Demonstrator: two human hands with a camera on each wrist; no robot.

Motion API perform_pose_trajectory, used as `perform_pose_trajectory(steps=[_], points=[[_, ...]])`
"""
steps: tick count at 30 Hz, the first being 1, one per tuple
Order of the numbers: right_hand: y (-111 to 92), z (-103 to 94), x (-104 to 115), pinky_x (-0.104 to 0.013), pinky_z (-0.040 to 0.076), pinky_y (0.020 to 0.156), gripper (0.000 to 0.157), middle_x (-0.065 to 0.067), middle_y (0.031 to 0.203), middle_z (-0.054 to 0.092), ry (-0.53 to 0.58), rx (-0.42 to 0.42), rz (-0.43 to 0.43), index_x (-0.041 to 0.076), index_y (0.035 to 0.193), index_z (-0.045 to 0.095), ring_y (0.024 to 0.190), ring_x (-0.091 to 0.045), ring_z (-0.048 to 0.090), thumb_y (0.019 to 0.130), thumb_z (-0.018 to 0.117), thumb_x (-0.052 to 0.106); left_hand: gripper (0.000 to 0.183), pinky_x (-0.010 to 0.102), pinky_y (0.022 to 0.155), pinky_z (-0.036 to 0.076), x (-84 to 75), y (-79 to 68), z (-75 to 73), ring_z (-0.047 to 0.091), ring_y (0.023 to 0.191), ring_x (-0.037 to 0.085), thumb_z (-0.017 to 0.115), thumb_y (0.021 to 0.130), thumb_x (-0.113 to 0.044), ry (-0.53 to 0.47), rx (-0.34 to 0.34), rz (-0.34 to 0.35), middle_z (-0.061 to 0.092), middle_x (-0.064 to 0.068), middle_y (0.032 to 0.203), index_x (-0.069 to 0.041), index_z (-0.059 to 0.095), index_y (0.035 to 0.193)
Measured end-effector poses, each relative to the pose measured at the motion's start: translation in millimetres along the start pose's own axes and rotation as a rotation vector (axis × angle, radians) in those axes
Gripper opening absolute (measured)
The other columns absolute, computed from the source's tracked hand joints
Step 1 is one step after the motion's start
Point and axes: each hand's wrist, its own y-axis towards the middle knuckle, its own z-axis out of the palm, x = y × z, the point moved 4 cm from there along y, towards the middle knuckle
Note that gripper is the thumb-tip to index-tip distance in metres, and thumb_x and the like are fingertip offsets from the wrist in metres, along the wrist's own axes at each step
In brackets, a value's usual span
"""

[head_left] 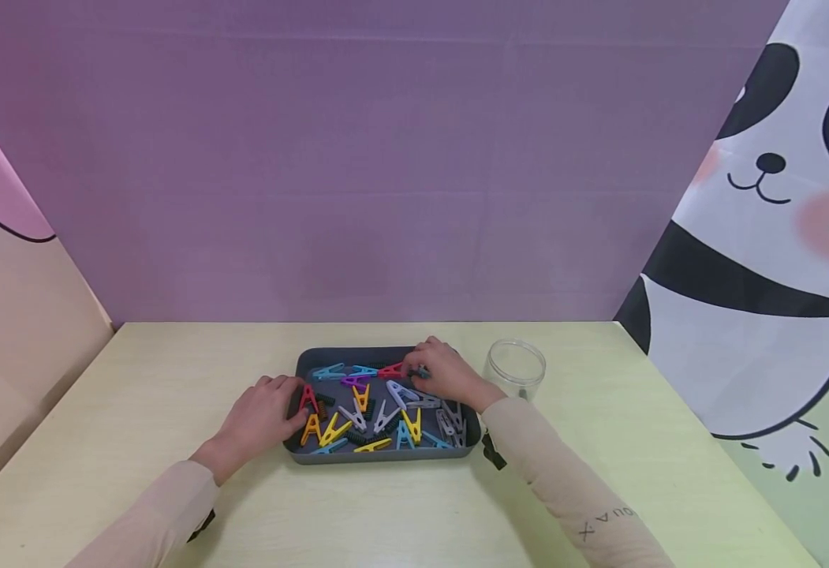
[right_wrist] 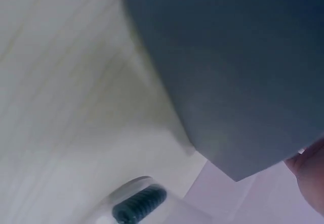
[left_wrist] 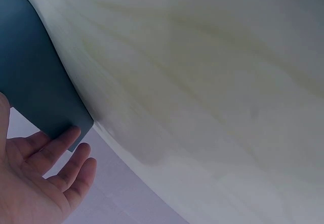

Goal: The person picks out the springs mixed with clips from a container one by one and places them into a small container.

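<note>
A dark grey tray [head_left: 379, 460] lies on the table, filled with clothespins [head_left: 412, 426] in red, yellow, blue, purple and grey, and small dark green ridged coils [head_left: 325, 400] among them. My left hand [head_left: 261, 414] holds the tray's left side, thumb over the rim; in the left wrist view its fingers [left_wrist: 55, 150] touch the outer wall. Over the tray's back right, my right hand [head_left: 445, 372] pinches a small dark green piece, seemingly a coil [head_left: 423, 371], beside a red clothespin [head_left: 390, 370]. Fingertips partly hide it. The right wrist view shows mostly the tray's wall [right_wrist: 223, 82].
A clear round jar [head_left: 516, 363] stands on the table right of the tray, close behind my right forearm. One dark green coil [right_wrist: 139, 204] lies inside it. A purple backdrop [head_left: 357, 173] rises at the table's back edge, with a panda-print sheet [head_left: 755, 315] at right.
</note>
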Motion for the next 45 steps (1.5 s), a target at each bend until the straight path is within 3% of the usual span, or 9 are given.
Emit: perform_pose_trajectory(steps=[10, 21, 27, 45], points=[[0, -5.0, 6, -0.033, 0.044, 0.076, 0.016, 0.002, 0.094, 0.065, 0.030, -0.001, -0.002, 0.017, 0.093, 0.069, 0.088, -0.017, 0.048, 0.078, 0.067, 0.009, 0.049, 0.045, 0.088, 0.048, 0.6, -0.2, -0.2, 0.056, 0.101, 0.031, 0.065, 0.079, -0.034, -0.002, 0.002, -0.003, 0.061, 0.014, 0.114, -0.003, 0.056, 0.116], [-2, -3.0, 14, -0.035, 0.042, 0.080, 0.014, 0.001, 0.093, 0.066, 0.191, 0.013, -0.037, 0.011, 0.094, 0.069, 0.090, -0.026, 0.052, 0.081, 0.063, 0.007, 0.049, 0.045, 0.086, 0.049, 1.6, -0.9, 1.0, 0.055, 0.101, 0.031, 0.065, 0.079, -0.033, -0.007, -0.009, -0.001, 0.061, 0.014, 0.114, -0.003, 0.056, 0.116], [-4, -5.6, 16, -0.033, 0.042, 0.075, 0.014, 0.000, 0.094, 0.064, 0.144, 0.013, -0.049, 0.012, 0.095, 0.068, 0.090, -0.027, 0.051, 0.082, 0.063, 0.009, 0.048, 0.045, 0.086, 0.048, 0.9, -0.8, 0.6, 0.055, 0.101, 0.031, 0.065, 0.079, -0.034, -0.016, -0.010, -0.004, 0.062, 0.014, 0.113, -0.003, 0.056, 0.116], [-14, -33.8, 17, -0.033, 0.044, 0.078, 0.016, 0.003, 0.092, 0.065, 0.024, -0.048, -0.090, 0.017, 0.093, 0.070, 0.088, -0.016, 0.050, 0.079, 0.066, 0.009, 0.049, 0.045, 0.087, 0.049, -0.1, 0.1, -0.2, 0.056, 0.101, 0.031, 0.067, 0.079, -0.033, -0.005, 0.003, -0.010, 0.061, 0.015, 0.114, -0.003, 0.056, 0.116]])
